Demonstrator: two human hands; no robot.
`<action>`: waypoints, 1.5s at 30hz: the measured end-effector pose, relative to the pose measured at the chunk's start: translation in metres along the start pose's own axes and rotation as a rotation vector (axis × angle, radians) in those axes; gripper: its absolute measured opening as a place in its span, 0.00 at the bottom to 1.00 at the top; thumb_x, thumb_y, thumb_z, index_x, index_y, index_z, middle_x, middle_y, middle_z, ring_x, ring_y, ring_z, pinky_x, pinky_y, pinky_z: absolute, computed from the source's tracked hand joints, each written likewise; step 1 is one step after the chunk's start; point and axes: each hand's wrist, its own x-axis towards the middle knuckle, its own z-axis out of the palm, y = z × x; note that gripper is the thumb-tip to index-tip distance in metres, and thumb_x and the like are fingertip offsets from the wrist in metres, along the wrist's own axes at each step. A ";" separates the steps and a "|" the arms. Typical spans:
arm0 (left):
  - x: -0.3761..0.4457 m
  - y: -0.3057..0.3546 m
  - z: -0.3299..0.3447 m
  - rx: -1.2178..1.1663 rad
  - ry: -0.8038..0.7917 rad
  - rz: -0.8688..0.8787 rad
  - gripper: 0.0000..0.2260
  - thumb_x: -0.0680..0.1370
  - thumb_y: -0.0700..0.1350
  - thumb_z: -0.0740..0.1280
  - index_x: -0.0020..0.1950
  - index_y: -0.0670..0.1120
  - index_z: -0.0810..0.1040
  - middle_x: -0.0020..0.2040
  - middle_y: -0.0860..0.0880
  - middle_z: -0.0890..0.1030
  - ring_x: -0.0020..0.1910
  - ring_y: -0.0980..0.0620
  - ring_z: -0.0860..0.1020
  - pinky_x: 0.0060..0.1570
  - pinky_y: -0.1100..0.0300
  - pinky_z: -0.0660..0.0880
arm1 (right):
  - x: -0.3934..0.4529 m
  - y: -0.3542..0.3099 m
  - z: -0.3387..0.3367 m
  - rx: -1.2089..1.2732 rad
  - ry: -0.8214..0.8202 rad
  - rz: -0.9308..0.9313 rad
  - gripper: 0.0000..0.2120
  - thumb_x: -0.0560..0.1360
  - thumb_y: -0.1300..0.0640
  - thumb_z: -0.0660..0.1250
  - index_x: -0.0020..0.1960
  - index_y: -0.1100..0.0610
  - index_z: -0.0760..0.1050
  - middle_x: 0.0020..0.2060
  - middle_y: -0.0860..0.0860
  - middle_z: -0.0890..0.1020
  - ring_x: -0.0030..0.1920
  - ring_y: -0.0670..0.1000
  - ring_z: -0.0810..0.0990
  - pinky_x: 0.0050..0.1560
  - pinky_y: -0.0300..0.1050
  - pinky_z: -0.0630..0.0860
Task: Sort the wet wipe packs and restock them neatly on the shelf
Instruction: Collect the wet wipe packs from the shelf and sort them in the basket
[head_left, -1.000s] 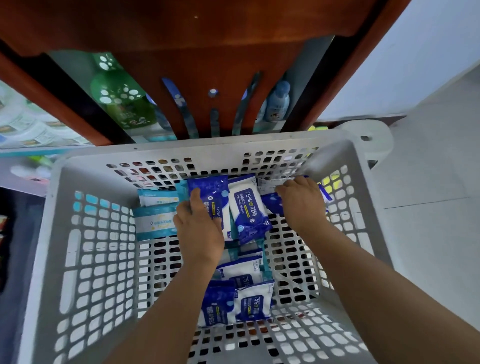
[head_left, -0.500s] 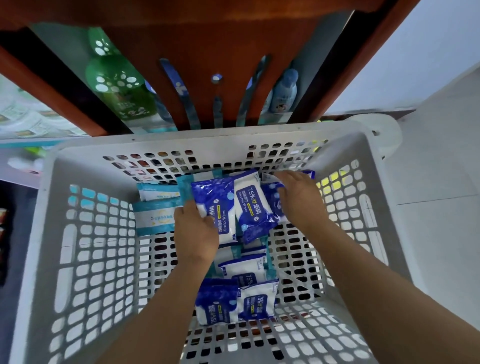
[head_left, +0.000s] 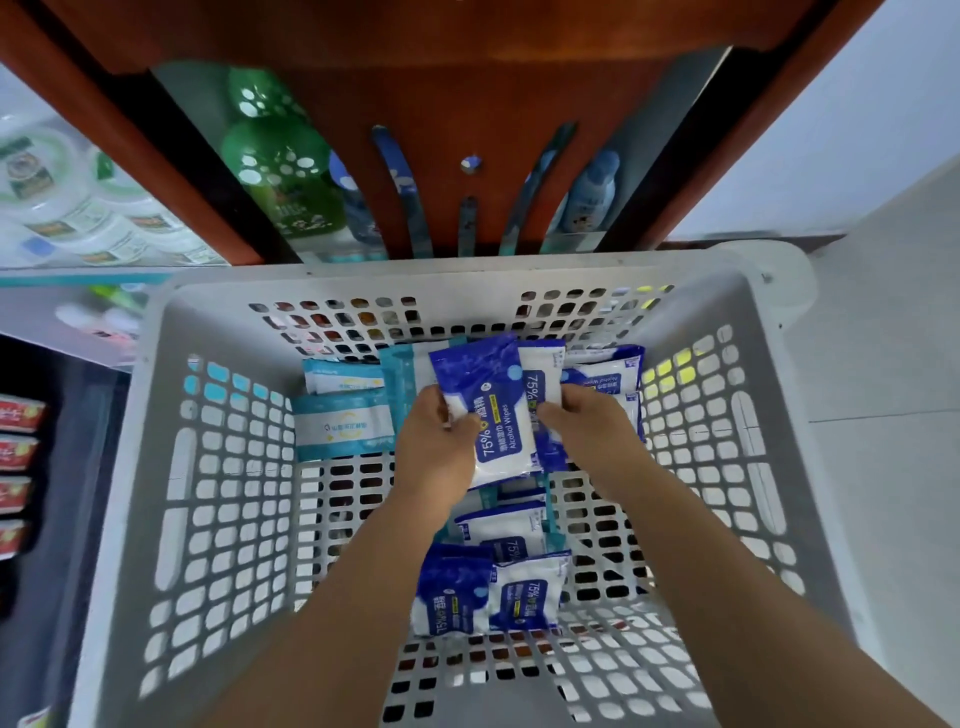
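Both hands have gathered glossy blue packs together.

Both forearms reach forward and down, close together. The left hand has fingers curled with thumb on top; the right hand is curled too, thumb pointing left

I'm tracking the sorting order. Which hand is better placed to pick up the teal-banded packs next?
Probably the left hand: the teal-banded packs lie just beside it on the basket's left side, while the right hand sits across the blue alcohol wipes pack.
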 end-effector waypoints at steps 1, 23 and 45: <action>-0.001 0.002 0.003 0.014 -0.008 0.017 0.06 0.78 0.39 0.63 0.46 0.51 0.71 0.39 0.51 0.78 0.34 0.54 0.75 0.31 0.61 0.70 | -0.004 -0.002 -0.002 0.029 -0.021 -0.004 0.11 0.79 0.53 0.61 0.43 0.58 0.76 0.39 0.55 0.83 0.42 0.59 0.81 0.46 0.52 0.79; 0.001 -0.032 -0.007 0.887 0.014 0.322 0.22 0.78 0.46 0.65 0.72 0.49 0.67 0.74 0.48 0.61 0.72 0.44 0.56 0.71 0.56 0.54 | 0.013 0.034 -0.037 -1.412 0.104 -0.409 0.16 0.75 0.63 0.61 0.61 0.54 0.75 0.53 0.52 0.80 0.57 0.54 0.74 0.59 0.46 0.68; 0.031 -0.034 -0.016 0.411 0.194 0.126 0.12 0.77 0.42 0.67 0.59 0.41 0.75 0.53 0.43 0.78 0.51 0.45 0.76 0.47 0.54 0.75 | 0.035 0.013 0.048 -0.307 0.202 -0.038 0.17 0.73 0.56 0.70 0.59 0.59 0.71 0.55 0.57 0.78 0.50 0.55 0.77 0.45 0.47 0.75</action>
